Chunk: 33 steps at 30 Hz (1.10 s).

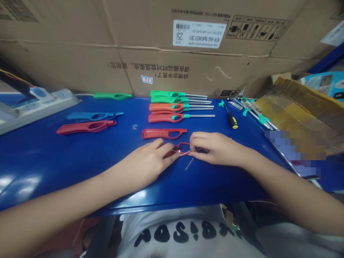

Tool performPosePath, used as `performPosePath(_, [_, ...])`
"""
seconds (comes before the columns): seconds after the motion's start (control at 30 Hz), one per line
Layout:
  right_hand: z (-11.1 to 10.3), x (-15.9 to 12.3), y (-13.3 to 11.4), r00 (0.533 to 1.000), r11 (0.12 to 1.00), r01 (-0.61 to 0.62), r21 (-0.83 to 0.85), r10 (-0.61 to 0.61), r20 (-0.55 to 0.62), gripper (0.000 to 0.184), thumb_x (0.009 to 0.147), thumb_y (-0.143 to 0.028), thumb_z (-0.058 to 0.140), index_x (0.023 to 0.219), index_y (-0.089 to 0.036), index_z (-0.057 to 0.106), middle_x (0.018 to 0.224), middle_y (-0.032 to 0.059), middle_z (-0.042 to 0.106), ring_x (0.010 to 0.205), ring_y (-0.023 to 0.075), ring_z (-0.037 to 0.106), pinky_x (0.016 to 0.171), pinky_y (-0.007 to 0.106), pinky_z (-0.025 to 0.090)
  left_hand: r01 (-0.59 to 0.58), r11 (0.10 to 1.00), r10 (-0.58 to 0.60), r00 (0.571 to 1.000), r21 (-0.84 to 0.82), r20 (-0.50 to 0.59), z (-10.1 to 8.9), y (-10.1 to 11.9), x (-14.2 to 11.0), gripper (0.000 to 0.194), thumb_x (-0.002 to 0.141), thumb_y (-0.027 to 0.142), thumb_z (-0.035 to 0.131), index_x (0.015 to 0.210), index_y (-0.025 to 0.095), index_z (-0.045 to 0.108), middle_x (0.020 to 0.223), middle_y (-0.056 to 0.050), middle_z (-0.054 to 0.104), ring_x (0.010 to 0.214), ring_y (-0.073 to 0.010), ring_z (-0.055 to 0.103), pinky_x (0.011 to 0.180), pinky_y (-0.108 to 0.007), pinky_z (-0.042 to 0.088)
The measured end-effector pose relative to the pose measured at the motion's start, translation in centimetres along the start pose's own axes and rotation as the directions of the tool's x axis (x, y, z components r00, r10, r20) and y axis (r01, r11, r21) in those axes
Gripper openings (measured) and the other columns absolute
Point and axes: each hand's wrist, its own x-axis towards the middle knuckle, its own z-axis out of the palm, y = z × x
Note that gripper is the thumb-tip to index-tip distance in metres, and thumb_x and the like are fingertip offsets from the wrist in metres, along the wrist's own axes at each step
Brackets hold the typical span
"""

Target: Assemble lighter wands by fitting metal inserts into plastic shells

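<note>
My left hand [154, 159] is closed on the left part of a red lighter casing half [183, 144], just above the blue table. At the casing's right end, the fingers of my right hand [215, 148] pinch together where thin light wires [185, 153] run between the two hands. Much of this casing is hidden by my fingers. A thin clear strip [189, 163] sticks out below my right fingertips. Just beyond my hands lies another red casing half [163, 133], its inner side up.
Behind are assembled red-orange and green long lighters [168, 118]. Red and blue casings [86, 127] lie left, near small screws [134, 127]. A screwdriver [231, 120], metal lighter tubes [258, 114] and a cardboard box [298, 111] are right. A power strip [48, 104] stands far left.
</note>
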Motion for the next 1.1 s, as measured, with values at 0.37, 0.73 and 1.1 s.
performPosePath(0.37, [0.15,-0.04,0.17,0.998,0.998,0.064,-0.029,-0.064,-0.003,0.01,0.098,-0.022,0.059,0.099,-0.02,0.068,0.104,0.0034,0.068,0.086,0.014,0.065,0.072,0.025,0.046,-0.027,0.999,0.028,0.999,0.028,-0.025,0.21,-0.02,-0.06,0.046,0.097,0.012,0.048,0.143,0.013,0.056,0.128,-0.015,0.064,0.104,-0.0291,0.06,0.089,-0.042,0.056])
performPosePath(0.73, [0.06,-0.3,0.12,0.992,0.979,0.12,-0.164,-0.123,-0.007,0.015,0.099,-0.023,0.057,0.101,-0.019,0.071,0.099,0.0034,0.071,0.079,0.0141,0.066,0.065,0.025,0.044,-0.063,0.998,0.06,0.994,-0.03,-0.093,0.32,-0.54,0.02,0.047,0.095,0.013,0.054,0.141,0.015,0.057,0.133,-0.01,0.064,0.106,-0.0268,0.061,0.089,-0.039,0.057])
performPosePath(1.1, [0.17,-0.34,0.16,0.99,0.967,0.134,-0.218,-0.141,-0.015,0.015,0.1,-0.025,0.055,0.101,-0.019,0.068,0.097,0.0027,0.07,0.077,0.0132,0.064,0.063,0.025,0.04,-0.106,0.978,0.123,0.988,0.178,-0.089,0.03,-0.01,-0.06,0.038,0.101,0.016,0.047,0.135,0.015,0.063,0.133,-0.008,0.065,0.082,-0.0216,0.056,0.066,-0.036,0.052])
